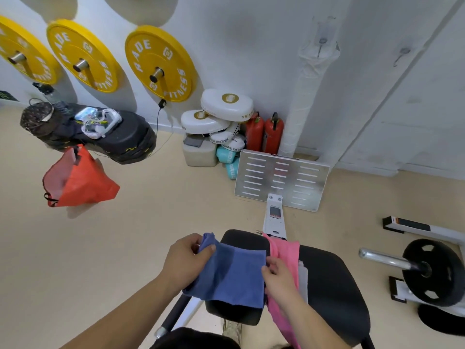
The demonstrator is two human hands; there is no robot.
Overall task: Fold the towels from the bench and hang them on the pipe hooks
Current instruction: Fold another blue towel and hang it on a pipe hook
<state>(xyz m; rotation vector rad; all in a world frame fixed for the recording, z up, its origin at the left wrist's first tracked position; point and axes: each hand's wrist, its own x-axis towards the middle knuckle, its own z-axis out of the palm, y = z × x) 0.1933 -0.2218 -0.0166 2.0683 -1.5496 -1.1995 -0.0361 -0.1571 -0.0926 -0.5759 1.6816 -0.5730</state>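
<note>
Over a black counter (pixel 332 285), a blue towel (pixel 236 275) is pinched at its left corner by the left hand (pixel 186 260) and at its right edge by the right hand (pixel 279 275); a pink towel (pixel 284 248) alongside is partly hidden by that forearm.

One view only: head cam, wide-angle, aimed fwd & down. Left hand (pixel 186 263), right hand (pixel 279 275) & blue towel (pixel 234 275) sit close at bottom centre over the bench (pixel 334 285); floor (pixel 151 235) mid-frame, wall (pixel 251 46) w/ yellow plates (pixel 161 61) farther off up top, lines bowed at edges
</note>
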